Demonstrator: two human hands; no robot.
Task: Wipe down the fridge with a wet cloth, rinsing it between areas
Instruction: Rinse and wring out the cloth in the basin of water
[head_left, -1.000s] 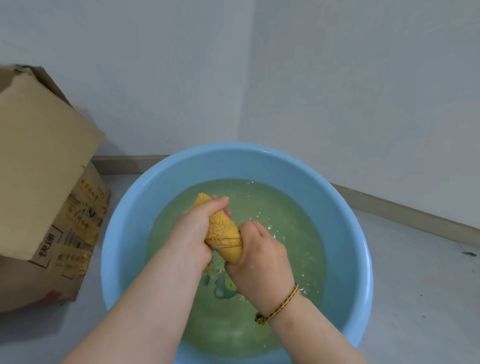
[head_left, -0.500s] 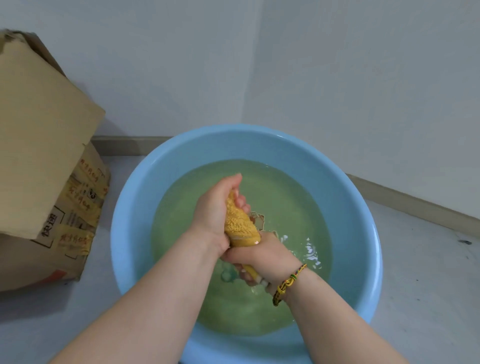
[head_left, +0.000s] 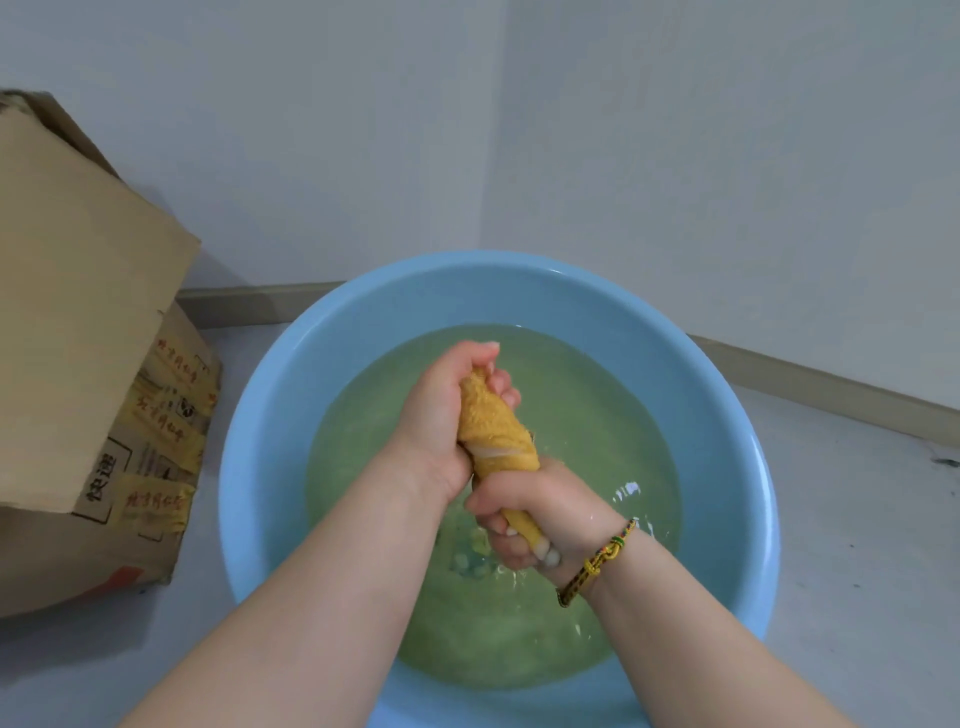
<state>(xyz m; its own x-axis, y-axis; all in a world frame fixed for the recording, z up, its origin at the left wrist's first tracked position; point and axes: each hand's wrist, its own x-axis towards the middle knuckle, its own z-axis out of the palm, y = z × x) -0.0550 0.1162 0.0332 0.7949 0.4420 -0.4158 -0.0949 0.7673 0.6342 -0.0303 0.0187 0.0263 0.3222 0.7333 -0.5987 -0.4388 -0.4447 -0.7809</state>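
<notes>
A twisted yellow cloth (head_left: 493, 431) is held above a light blue basin (head_left: 727, 415) filled with greenish water (head_left: 363, 441). My left hand (head_left: 441, 415) grips the cloth's upper end, fingers curled round it. My right hand (head_left: 540, 514), with a braided bracelet at the wrist, grips the lower end just over the water. Drops and ripples show on the water to the right of that hand. The fridge is not in view.
A cardboard box (head_left: 88, 332) with yellow tape stands on the floor left of the basin, close to its rim. The basin sits in a corner of two white walls (head_left: 675, 156) with a grey skirting board (head_left: 831, 395). Grey floor (head_left: 857, 519) lies to the right.
Both hands have twisted the cloth tighter, and my right hand has turned so its fingers face up. The basin sits lower in the view than a second ago.
</notes>
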